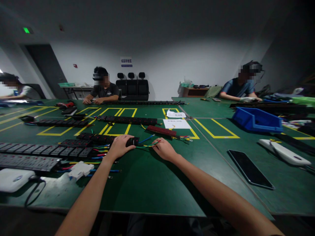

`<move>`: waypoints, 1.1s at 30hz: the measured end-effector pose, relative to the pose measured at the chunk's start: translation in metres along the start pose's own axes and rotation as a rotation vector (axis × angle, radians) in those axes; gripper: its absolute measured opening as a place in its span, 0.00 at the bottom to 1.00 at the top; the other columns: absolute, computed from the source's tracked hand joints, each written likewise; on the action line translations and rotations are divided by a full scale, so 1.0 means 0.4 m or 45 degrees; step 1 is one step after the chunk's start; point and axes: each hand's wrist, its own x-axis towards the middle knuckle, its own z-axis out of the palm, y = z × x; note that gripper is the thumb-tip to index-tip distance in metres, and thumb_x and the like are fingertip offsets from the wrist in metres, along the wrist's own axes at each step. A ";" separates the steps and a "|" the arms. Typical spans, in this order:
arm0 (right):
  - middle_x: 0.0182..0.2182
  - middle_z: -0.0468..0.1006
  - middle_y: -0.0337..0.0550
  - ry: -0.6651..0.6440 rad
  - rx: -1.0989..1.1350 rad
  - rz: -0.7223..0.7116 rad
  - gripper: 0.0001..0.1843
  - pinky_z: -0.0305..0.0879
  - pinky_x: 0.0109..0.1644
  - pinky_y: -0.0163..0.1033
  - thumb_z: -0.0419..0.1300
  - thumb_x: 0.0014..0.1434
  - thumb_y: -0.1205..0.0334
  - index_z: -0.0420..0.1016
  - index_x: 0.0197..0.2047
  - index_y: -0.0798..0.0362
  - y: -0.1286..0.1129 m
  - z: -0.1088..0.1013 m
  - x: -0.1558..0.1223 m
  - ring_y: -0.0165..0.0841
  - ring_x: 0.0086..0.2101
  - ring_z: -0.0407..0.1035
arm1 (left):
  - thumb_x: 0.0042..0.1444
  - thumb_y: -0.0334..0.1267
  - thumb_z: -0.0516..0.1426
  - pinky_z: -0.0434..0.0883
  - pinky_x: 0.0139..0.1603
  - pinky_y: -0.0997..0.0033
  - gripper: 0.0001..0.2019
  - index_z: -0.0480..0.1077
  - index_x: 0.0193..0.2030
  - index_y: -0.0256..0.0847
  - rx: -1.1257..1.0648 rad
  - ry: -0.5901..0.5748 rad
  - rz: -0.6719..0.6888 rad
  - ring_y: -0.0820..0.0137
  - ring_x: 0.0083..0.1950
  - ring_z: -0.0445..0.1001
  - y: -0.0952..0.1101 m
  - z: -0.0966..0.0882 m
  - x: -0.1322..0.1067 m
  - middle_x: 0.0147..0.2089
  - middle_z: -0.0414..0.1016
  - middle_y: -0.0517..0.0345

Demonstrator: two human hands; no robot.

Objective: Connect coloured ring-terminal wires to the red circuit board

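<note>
My left hand [121,147] is wrapped over the right end of a black power strip [94,138] that lies on the green table. From that end come a blue wire [147,138] and a green-and-yellow wire [144,146]. The blue one sticks out freely to the right, with a metal lug at its tip. Between its fingertips my right hand [163,149] pinches the far end of the green-and-yellow wire, where a bit of red shows. Just beyond my right hand lies a dark red strip [161,131] with several loose wire ends.
More power strips [73,150] with coloured wires lie at left, near a white plastic piece [81,170] and a white power bank [16,179]. To the right are a phone [250,168], a white device [284,152] and a blue bin [256,120]. Several co-workers sit across the table.
</note>
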 end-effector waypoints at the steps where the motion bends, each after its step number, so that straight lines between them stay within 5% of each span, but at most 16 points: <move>1: 0.43 0.81 0.49 0.003 0.000 0.002 0.14 0.62 0.56 0.40 0.53 0.71 0.61 0.80 0.42 0.53 0.000 0.001 0.000 0.36 0.46 0.71 | 0.58 0.52 0.63 0.65 0.59 0.50 0.23 0.71 0.58 0.46 -0.001 0.000 -0.001 0.53 0.58 0.72 0.000 0.000 0.000 0.57 0.76 0.51; 33: 0.43 0.81 0.49 -0.003 0.003 0.001 0.14 0.62 0.57 0.40 0.53 0.71 0.61 0.80 0.41 0.54 -0.003 0.001 0.002 0.36 0.47 0.72 | 0.59 0.52 0.62 0.65 0.60 0.50 0.23 0.71 0.58 0.47 -0.007 -0.004 -0.018 0.52 0.59 0.72 0.006 -0.007 -0.001 0.58 0.76 0.50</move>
